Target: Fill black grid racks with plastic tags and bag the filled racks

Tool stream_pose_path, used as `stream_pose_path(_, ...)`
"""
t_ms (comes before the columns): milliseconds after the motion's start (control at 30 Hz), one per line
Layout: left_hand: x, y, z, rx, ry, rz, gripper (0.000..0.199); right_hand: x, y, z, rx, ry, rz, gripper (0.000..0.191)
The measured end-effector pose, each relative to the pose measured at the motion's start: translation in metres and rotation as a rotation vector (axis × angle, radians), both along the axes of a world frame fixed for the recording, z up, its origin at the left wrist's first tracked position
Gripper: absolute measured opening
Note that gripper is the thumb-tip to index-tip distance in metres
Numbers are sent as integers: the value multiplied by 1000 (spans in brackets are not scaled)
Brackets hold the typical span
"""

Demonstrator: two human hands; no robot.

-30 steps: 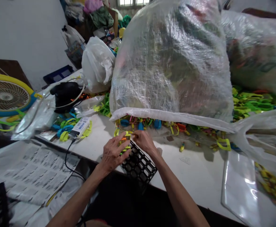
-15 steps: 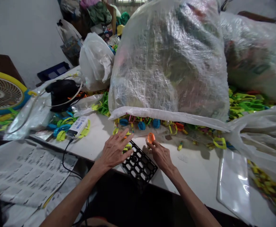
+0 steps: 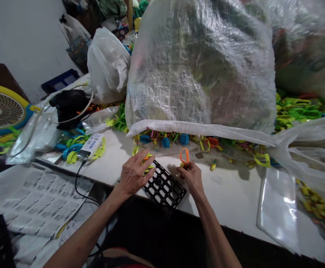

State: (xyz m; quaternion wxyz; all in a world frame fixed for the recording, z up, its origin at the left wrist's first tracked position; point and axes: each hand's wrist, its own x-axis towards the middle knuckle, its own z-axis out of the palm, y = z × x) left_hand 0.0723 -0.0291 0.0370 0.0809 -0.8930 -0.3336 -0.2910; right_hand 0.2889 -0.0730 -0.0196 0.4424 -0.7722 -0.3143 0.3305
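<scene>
A black plastic grid tray (image 3: 165, 185) with rows of oval openings lies tilted at the table's front edge. My left hand (image 3: 136, 172) rests over its far left end, fingers stretched out and a little apart. Small yellow and orange plastic pieces show under and between those fingers. To the right of the tray, my right hand (image 3: 190, 178) is closed in a pinch on an orange plastic band (image 3: 184, 155) shaped like a loop, which stands up above the fingertips. Something small and yellowish shows at its base; the fingers partly hide it.
A large clear plastic sack (image 3: 201, 70) fills the back of the white table (image 3: 232, 197), with colourful plastic pieces along its bottom edge. A white box-shaped device with a cable (image 3: 91, 145) lies at left, near a fan (image 3: 3, 109). A clear plastic sheet (image 3: 276, 208) lies at right.
My right hand has turned and shifted slightly right, so the orange band now stands upright with its opening facing me. My left hand stays on the tray. The view has shifted a little.
</scene>
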Motion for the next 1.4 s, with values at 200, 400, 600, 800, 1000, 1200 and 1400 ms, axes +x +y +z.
stream_pose_path(200, 0, 1, 1, -22, -2, -18, 26, -44, 17, 16, 110, 389, 337, 20)
stream_pose_path(400, 1, -1, 3, -41, -7, -32, 29, -45, 28, 8, 85, 124, 521, 8)
stream_pose_path(600, 3, 2, 7, -84, 51, -52, 38, -51, 25, 13, 116, -364, 770, 13)
stream_pose_path(800, -3, -4, 9, -84, 29, -102, 32, -52, 22, 21, 68, -425, 907, 13)
stream_pose_path(1000, -1, -10, 7, -26, 42, -99, 34, -67, 5, 13, 68, -551, 761, 27)
stream_pose_path(1200, -12, -5, 6, -25, -5, -42, 28, -24, 55, 45, 0, -668, 908, 22)
stream_pose_path(1400, -20, 3, 6, 0, -18, 14, 28, -2, 116, 61, -87, -1216, 815, 35)
